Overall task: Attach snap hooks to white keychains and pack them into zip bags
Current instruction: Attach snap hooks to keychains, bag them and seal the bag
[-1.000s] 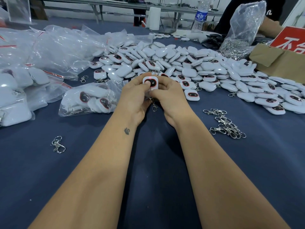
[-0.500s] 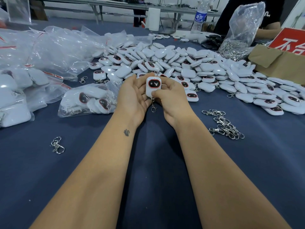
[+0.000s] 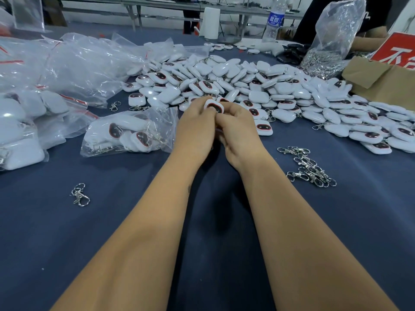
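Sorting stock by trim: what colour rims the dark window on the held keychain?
Red, on the keychain; head view.

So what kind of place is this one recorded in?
Most likely a small assembly and packing workshop. A big pile of identical white keychains covers the blue table, with loose snap hooks beside it and filled zip bags at the left. Both hands hold one keychain.

bare forearms (image 3: 143,232), no sleeves
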### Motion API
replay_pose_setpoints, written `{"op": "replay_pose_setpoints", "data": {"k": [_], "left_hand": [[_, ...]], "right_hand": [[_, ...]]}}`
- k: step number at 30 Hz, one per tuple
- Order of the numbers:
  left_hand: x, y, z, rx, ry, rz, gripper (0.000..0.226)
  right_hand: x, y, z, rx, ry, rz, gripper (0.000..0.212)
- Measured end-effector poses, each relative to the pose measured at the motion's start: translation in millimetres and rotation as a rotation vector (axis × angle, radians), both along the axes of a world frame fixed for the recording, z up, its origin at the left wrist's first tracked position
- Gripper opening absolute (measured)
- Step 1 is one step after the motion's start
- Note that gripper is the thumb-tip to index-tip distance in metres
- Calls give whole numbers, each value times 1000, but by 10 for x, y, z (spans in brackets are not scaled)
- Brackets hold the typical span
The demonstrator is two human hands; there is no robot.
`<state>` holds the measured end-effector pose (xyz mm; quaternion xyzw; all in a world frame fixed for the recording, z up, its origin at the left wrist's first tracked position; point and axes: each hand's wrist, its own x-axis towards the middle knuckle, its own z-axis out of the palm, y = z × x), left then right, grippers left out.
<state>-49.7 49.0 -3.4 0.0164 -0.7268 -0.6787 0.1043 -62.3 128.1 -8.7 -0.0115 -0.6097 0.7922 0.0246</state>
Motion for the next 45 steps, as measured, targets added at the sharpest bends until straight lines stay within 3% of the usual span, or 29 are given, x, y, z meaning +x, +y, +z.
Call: {"op": "replay_pose_setpoints", "data": {"k": [3,6,9,11,13,16,20,24,27,31,35,38,40,45], "left_hand": [[76,-43,-7,-328,141,68,35],[118,-181,33,-688,272,328,39],[103,-369,28,-1038,56,499,38],[111,-416,10,-1130,-104,443,29],[108,-418,3,-1174,-96,409,9],[76,-405,5,-1081,15,409,17],[104,-376,80,-688,71,383,21],[116,-329,135,-261,101,301,29],[103,-325,150,-90,175,304,19],[99,-324,137,-126,248,266,24],[108,-303,139,-141,299,226,31],[133,-270,130,-241,339,148,29],[152,-243,112,-306,345,58,21],[221,-196,84,-417,332,-143,38]], "right_hand": [[21,-10,10,-85,-8,-13,30],[12,-20,-4,-169,-9,-30,27],[-4,-18,-13,-164,6,-41,25],[-3,-15,-13,-149,17,-44,30],[7,-18,-10,-152,26,-43,35],[30,-14,22,-215,49,-31,28],[49,-30,61,-320,122,31,20],[78,-95,51,-146,197,8,25],[90,-99,51,50,220,-64,22],[116,-111,44,321,294,-94,10],[123,-123,55,669,296,-73,24],[135,-63,44,659,180,91,20],[110,-30,22,657,148,27,17],[60,13,35,234,52,-164,11]]}}
